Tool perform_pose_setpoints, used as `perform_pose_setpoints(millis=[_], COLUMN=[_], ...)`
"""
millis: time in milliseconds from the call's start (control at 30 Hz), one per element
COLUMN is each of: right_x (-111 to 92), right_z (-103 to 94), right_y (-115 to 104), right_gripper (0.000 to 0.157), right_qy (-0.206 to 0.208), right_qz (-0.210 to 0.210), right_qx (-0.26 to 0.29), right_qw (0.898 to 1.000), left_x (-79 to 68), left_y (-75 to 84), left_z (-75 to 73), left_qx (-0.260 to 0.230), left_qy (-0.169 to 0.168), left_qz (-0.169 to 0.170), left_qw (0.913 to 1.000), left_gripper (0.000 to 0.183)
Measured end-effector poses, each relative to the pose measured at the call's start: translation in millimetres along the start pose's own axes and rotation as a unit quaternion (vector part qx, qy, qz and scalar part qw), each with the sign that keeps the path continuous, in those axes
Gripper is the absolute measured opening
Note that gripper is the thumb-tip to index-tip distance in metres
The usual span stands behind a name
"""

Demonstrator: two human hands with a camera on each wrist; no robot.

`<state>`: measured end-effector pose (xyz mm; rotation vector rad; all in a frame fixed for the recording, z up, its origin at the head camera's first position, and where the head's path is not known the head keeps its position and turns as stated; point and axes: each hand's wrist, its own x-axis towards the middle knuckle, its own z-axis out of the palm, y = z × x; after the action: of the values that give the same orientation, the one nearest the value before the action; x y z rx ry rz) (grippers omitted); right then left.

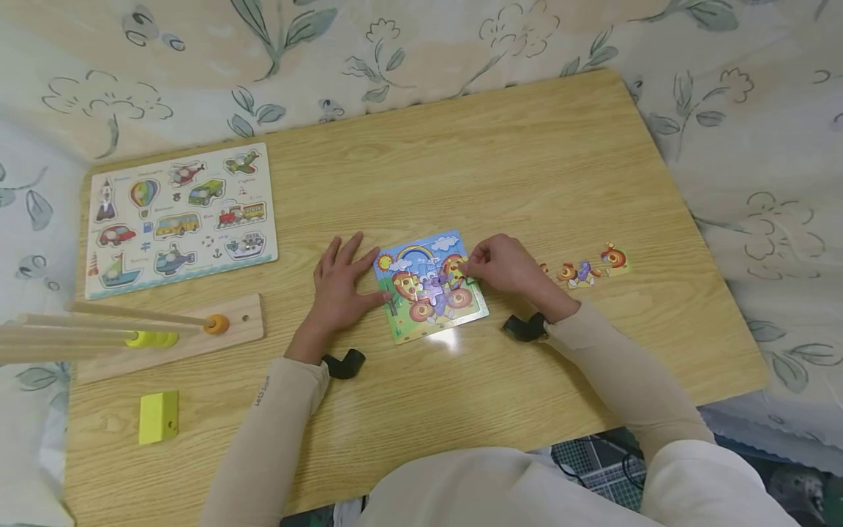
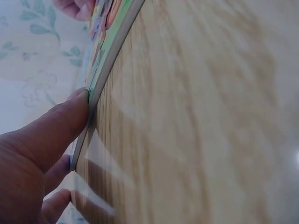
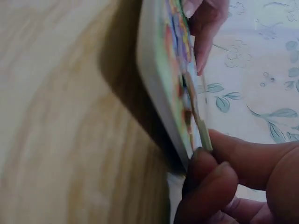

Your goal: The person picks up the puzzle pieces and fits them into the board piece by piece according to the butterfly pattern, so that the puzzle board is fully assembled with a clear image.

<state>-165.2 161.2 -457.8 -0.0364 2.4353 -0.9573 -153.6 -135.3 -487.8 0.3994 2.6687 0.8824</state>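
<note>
A small butterfly jigsaw puzzle (image 1: 402, 327) in a flat tray lies mid-table, with a sun, rainbow and clouds along its top. My left hand (image 1: 339, 293) spreads along its left side. In the left wrist view the thumb (image 2: 65, 116) rests on the tray's edge, with the fingers beyond the corner. Thumb and fingertips of my right hand (image 1: 506, 265) pinch a puzzle piece (image 3: 204, 134) at the tray's right side. The right wrist view shows that piece tilted, its far end down at the picture. Several loose pieces (image 1: 583, 274) lie to the right of that hand.
At the back left lies a vehicle puzzle board (image 1: 148, 252). In front of it, a wooden base (image 1: 253, 322) carries upright rods with orange and yellow beads. A yellow block (image 1: 158, 417) sits near the left front. Floral cloth (image 1: 421, 44) hangs behind the table.
</note>
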Motion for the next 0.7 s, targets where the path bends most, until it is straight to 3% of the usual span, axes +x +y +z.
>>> perform_pose_setpoints(millis=[333, 567, 700], right_x=[1.4, 0.3, 2.3], right_z=[1.1, 4.9, 10.7], right_y=[5.4, 5.1, 3.1], right_gripper=[0.021, 0.021, 0.024], right_qy=[-0.014, 0.01, 0.029], right_qz=[-0.023, -0.029, -0.048], right_qx=[0.062, 0.056, 0.005], right_qw=[0.998, 0.998, 0.998], left_x=[0.1, 0.9, 0.9], left_y=[-0.8, -1.0, -1.0], left_z=[0.8, 1.5, 0.3], left_qx=[0.0, 0.001, 0.003], left_qy=[0.001, 0.0, -0.001], left_qz=[0.002, 0.0, -0.002], left_qw=[1.0, 1.0, 1.0], left_gripper=[0.078, 0.078, 0.078])
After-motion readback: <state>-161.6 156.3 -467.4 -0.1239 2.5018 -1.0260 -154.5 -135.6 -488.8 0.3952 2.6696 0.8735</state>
